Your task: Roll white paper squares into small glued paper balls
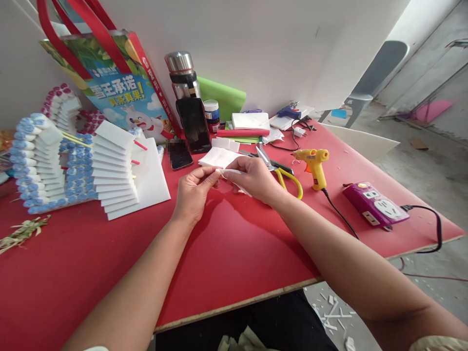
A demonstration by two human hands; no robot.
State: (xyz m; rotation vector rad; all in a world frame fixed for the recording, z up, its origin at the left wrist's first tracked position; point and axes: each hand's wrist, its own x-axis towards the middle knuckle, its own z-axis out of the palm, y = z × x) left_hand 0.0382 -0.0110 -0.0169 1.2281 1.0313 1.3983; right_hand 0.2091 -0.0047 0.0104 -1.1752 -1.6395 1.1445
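Over the red table (226, 253), my left hand (195, 190) pinches one end of a thin white paper piece (234, 171) between thumb and fingers. The fingers of my right hand (258, 179) close on the same piece from the other side, hiding much of it. Just behind my hands lies a stack of white paper (219, 157). Yellow-handled scissors (288, 180) rest beside my right hand. Left of my left hand, white foam slabs (113, 173) stand in a fanned, stepped row on a white board (153, 175).
A yellow glue gun (313, 163) and a purple power strip (376, 204) with cords lie at right. Behind stand a phone (193, 124), a thermos (182, 73), a small jar (212, 114) and a printed bag (120, 87). Blue-and-white rolled pieces (29, 165) are at left.
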